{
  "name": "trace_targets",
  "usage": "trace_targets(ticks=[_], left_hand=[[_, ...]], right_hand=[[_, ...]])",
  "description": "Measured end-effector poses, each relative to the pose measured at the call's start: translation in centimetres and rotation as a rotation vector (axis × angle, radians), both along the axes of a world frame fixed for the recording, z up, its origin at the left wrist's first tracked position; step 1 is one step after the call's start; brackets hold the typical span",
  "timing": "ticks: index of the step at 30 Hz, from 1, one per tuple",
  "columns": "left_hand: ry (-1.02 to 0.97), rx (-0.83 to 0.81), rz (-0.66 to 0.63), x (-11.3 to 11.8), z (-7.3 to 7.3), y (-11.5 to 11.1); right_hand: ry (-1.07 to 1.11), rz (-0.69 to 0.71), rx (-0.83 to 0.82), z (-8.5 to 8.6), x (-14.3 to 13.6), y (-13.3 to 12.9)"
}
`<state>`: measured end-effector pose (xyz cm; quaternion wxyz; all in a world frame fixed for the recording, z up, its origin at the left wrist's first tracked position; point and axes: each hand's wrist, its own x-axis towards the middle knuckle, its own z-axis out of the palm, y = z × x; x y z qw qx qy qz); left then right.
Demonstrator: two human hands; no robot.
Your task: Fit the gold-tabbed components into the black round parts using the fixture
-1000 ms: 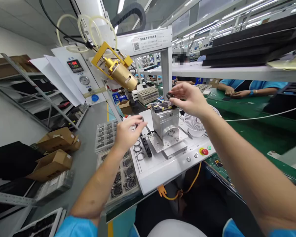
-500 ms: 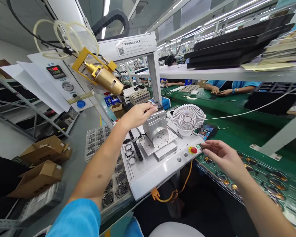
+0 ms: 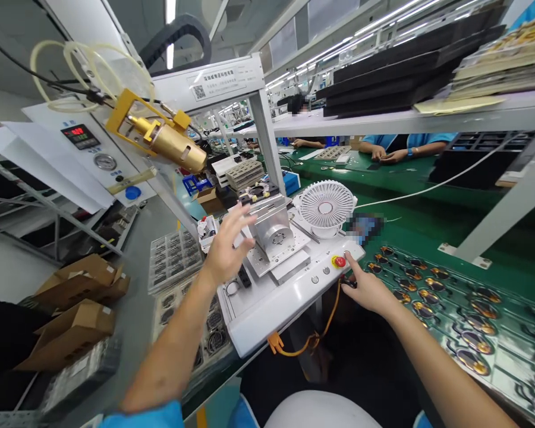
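My left hand (image 3: 228, 246) is raised in front of the metal fixture block (image 3: 271, 223), fingers apart and nothing in them. On top of that block lie small dark parts with pale pieces (image 3: 257, 191). My right hand (image 3: 369, 286) is at the right end of the white machine's front panel (image 3: 289, 303). Its index finger reaches onto the panel beside the red emergency stop button (image 3: 339, 261), covering the spot it touches. A small dark thing (image 3: 349, 279) shows between the thumb and the curled fingers; its kind is unclear. A gold dispensing head (image 3: 178, 145) hangs above left.
A white fan (image 3: 325, 208) stands behind the panel. At right lies a clear tray of round amber-and-black parts (image 3: 472, 306). Trays of ring-shaped parts (image 3: 176, 255) are at left. An orange cable (image 3: 301, 353) hangs below. Across the green bench are a co-worker's hands (image 3: 386, 156).
My left hand has come off the fixture top, back toward me, and its fingers have spread. My right hand has moved left onto the panel's end, its index finger now extended.
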<state>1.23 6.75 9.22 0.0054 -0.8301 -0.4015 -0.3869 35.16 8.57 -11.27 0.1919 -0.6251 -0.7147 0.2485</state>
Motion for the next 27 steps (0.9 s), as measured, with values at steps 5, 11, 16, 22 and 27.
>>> trace_targets(ticks=[5, 11, 16, 22, 27], left_hand=[[-0.381, -0.115, -0.127, 1.9, -10.9, -7.7], [-0.603, -0.786, -0.048, 6.2, -20.8, -12.8], [-0.903, -1.124, -0.119, 7.8, -23.3, -14.2], [-1.237, -1.267, -0.334, 9.4, -24.6, -13.7], [-1.337, -1.213, -0.228, 9.4, -25.1, -13.3]], right_hand=[[-0.034, -0.025, 0.056, -0.7, -0.3, 0.1], [0.099, -0.037, 0.032, 0.6, 0.6, -0.9], [0.587, 0.167, -0.036, -0.4, -1.5, -7.8], [0.869, 0.167, 0.058, -3.1, -6.4, -14.0], [0.693, 0.352, 0.177, -2.3, -5.2, -11.7]])
